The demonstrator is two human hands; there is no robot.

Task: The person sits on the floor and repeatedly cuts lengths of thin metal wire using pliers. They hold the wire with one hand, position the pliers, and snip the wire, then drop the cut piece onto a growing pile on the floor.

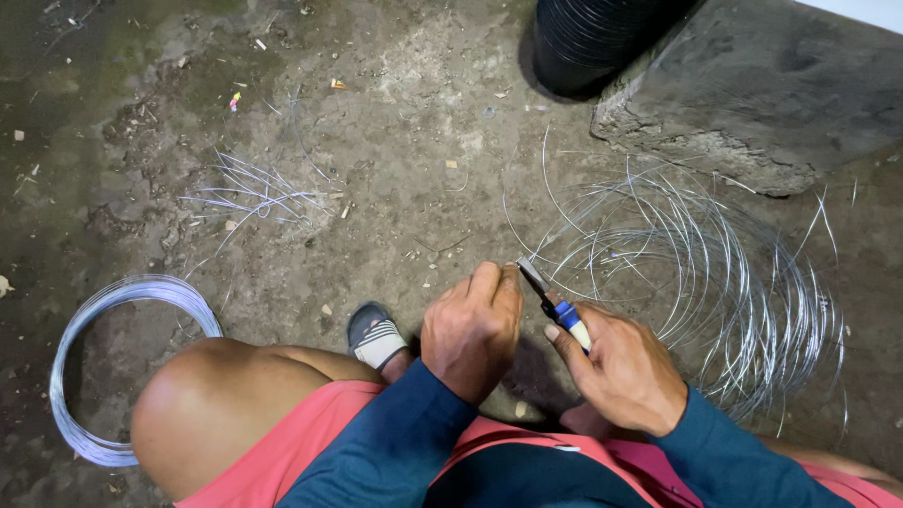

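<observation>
Dirt floor (404, 113), hands (470, 329) hiding wire, pliers (555, 306)

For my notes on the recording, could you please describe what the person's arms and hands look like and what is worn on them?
Both hands are bare: the left hand and the right hand wear no gloves, rings or watch that I can see. Each arm is covered to the wrist by a plain, close-fitting dark blue long sleeve, without visible markings.

Both hands close together at centre, left hand (472, 329) in a curled grip, right hand (621, 369) fisted.
</observation>
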